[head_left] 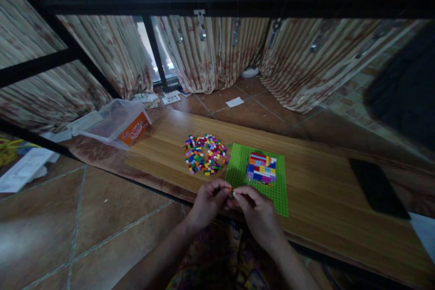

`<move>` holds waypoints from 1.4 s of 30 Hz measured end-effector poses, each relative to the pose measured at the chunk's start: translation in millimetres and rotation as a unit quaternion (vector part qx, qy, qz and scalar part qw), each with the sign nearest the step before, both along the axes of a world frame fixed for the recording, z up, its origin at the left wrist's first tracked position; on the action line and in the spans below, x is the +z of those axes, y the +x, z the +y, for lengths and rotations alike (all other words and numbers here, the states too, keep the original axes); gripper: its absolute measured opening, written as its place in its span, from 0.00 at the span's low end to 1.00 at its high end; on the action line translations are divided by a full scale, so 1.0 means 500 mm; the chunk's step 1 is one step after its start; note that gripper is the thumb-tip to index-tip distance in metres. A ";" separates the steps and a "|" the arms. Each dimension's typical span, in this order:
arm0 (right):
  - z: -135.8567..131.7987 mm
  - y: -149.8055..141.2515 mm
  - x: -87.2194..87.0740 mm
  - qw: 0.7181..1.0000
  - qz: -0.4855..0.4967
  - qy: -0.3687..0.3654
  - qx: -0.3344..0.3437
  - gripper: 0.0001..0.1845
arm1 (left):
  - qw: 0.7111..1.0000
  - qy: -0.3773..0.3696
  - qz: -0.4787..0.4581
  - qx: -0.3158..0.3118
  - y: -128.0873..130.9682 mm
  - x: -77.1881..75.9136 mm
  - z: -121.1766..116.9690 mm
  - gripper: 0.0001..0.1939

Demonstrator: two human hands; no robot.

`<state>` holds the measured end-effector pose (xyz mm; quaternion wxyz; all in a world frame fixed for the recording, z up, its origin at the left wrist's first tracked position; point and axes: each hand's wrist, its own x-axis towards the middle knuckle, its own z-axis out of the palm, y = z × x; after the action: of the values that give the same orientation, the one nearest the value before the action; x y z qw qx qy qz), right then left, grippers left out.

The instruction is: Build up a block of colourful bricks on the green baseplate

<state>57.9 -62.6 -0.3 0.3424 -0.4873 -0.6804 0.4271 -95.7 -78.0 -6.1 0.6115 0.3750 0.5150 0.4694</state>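
Observation:
My left hand [211, 200] pinches a small orange toy brick [230, 189] between thumb and fingers. Its tip almost meets that of my right hand [260, 210], which is also closed in a pinch. A pale speck shows at the right fingertips, too small to name. Both hands are just over the near left edge of a green studded baseplate [280, 195]. On that plate stands a rectangular block of multicoloured bricks [261, 167]. Left of the plate, a loose ring-shaped pile of small coloured bricks [207, 154] lies on the wooden bench.
The wooden bench [316, 190] runs across the view. A clear plastic box [112, 120] with an orange label stands at its left end. At the right lies a dark flat object [379, 188]. Black metal bars [217, 4] cross in front of striped curtains. White paper [234, 102] lies on the tiled floor.

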 end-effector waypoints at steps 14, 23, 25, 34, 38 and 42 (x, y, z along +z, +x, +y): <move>0.094 0.162 -0.014 0.968 -0.053 0.077 -0.234 0.18 | 0.778 0.250 0.567 0.102 -0.088 -0.047 0.095 0.09; 0.186 0.154 -0.045 0.969 -0.021 0.103 -0.224 0.15 | 0.715 0.288 0.627 0.114 -0.092 -0.076 0.107 0.11; 0.196 0.156 -0.049 0.968 -0.023 0.122 -0.217 0.14 | 0.716 0.294 0.623 0.115 -0.092 -0.077 0.107 0.11; 0.213 0.170 -0.073 0.976 0.014 0.097 -0.195 0.13 | 0.716 0.293 0.623 0.113 -0.092 -0.074 0.105 0.10; 0.221 0.166 -0.081 0.969 0.098 0.028 -0.225 0.14 | 0.718 0.295 0.620 0.113 -0.093 -0.075 0.104 0.10; 0.226 0.159 -0.077 0.949 0.201 -0.058 -0.237 0.16 | 0.721 0.299 0.615 0.112 -0.094 -0.076 0.104 0.10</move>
<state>137.4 50.2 -38.7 0.5347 -0.5574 -0.4361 0.4619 -142.5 -25.9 -43.9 -0.0407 0.6841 0.6489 0.3305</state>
